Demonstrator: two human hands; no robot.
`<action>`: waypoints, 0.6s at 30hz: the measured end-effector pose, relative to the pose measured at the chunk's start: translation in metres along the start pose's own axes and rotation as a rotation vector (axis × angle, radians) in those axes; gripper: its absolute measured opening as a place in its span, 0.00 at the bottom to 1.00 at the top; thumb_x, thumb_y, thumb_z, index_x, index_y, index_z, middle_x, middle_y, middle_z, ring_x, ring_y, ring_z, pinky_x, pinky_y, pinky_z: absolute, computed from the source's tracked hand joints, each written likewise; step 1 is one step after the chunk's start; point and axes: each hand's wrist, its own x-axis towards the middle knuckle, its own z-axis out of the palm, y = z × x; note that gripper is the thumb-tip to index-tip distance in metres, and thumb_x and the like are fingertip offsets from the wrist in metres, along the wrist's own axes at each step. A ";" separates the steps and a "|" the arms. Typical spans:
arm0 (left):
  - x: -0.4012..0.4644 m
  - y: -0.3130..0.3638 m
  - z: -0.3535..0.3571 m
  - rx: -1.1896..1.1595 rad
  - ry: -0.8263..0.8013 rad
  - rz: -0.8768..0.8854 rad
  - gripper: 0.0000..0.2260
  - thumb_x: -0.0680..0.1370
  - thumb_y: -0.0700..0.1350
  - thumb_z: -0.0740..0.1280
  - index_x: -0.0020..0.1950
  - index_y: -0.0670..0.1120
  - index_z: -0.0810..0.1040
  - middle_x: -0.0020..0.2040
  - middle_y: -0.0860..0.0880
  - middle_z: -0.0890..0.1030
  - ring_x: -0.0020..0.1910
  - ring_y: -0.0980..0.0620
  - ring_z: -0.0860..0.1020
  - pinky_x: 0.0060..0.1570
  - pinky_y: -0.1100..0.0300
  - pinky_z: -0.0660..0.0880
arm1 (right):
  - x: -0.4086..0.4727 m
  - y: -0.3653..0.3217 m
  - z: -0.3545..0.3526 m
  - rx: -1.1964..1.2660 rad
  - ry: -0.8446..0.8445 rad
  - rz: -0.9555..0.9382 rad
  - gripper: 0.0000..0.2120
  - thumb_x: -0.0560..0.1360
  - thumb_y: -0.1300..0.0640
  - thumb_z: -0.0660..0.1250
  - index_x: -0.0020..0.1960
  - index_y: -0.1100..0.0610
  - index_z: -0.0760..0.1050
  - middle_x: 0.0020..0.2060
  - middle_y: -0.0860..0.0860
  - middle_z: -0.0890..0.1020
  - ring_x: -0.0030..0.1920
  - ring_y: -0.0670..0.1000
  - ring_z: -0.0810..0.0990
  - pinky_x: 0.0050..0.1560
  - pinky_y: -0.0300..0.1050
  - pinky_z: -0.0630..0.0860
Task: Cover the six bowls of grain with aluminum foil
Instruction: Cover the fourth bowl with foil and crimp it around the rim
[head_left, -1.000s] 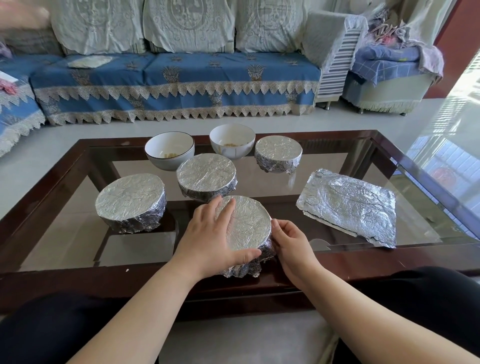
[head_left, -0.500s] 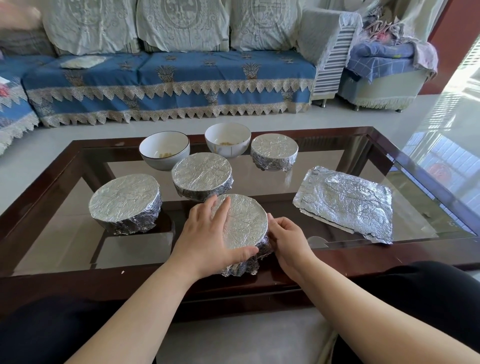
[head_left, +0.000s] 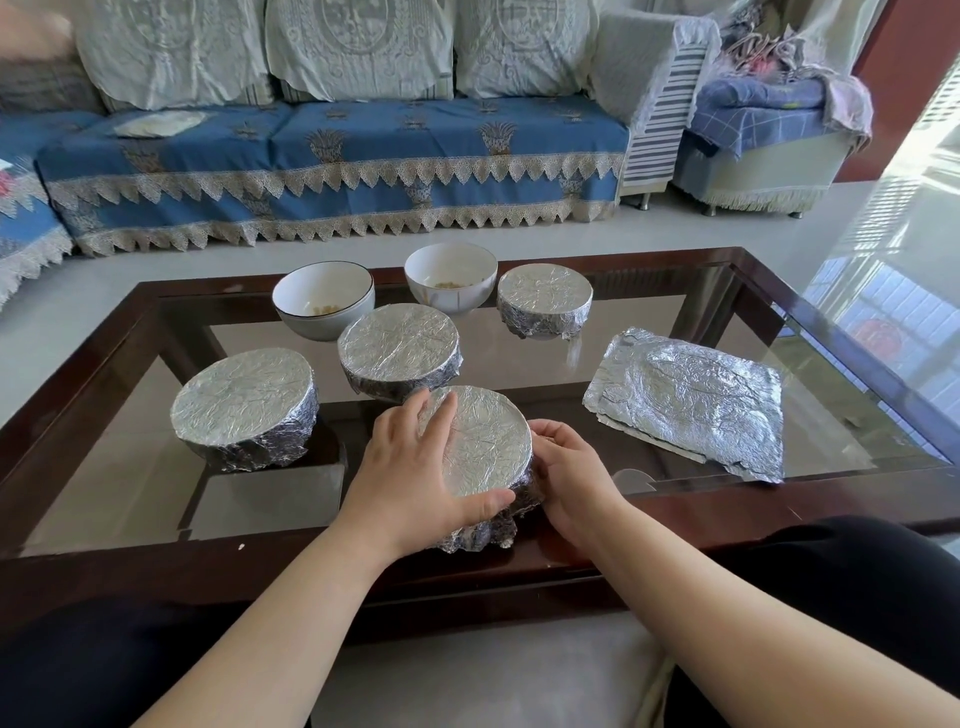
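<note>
Six bowls stand on the glass coffee table (head_left: 779, 332). The nearest foil-covered bowl (head_left: 485, 447) sits at the front edge between my hands. My left hand (head_left: 415, 467) lies flat on its foil top, thumb along the near rim. My right hand (head_left: 571, 467) cups its right side, fingers curled against the foil skirt. Three more bowls wear foil: one at the left (head_left: 244, 405), one in the middle (head_left: 399, 349), one at the back right (head_left: 544, 299). Two white bowls (head_left: 324, 296) (head_left: 451, 275) at the back stand uncovered with a little grain inside.
A stack of crinkled foil sheets (head_left: 691, 400) lies on the glass to the right. The table has a dark wooden frame. Beyond it is a blue-covered sofa (head_left: 332, 156) and an armchair (head_left: 769, 135). My dark-clothed knees are below the table's front edge.
My hands stay on the nearest bowl; the right hand has shifted slightly along its side. The camera has tilted a little, nothing else has moved.
</note>
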 end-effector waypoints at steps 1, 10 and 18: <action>0.000 0.000 0.000 0.001 -0.001 -0.004 0.58 0.58 0.82 0.50 0.81 0.53 0.45 0.80 0.50 0.46 0.77 0.46 0.46 0.76 0.50 0.49 | 0.001 0.001 0.001 -0.025 0.014 -0.021 0.03 0.78 0.67 0.66 0.47 0.60 0.75 0.35 0.55 0.80 0.29 0.49 0.78 0.29 0.42 0.76; -0.002 0.003 -0.002 -0.003 -0.011 -0.033 0.58 0.58 0.82 0.50 0.81 0.54 0.43 0.80 0.50 0.45 0.77 0.46 0.46 0.76 0.49 0.48 | 0.000 0.003 -0.001 -0.458 0.123 -0.212 0.16 0.71 0.75 0.56 0.45 0.59 0.77 0.36 0.53 0.82 0.26 0.44 0.74 0.26 0.38 0.70; -0.010 0.028 -0.004 0.045 -0.006 -0.173 0.56 0.62 0.81 0.52 0.81 0.50 0.43 0.80 0.45 0.44 0.76 0.41 0.49 0.75 0.48 0.52 | -0.004 -0.007 -0.012 -0.602 0.003 -0.260 0.15 0.79 0.44 0.59 0.52 0.51 0.80 0.44 0.48 0.85 0.46 0.48 0.82 0.52 0.47 0.76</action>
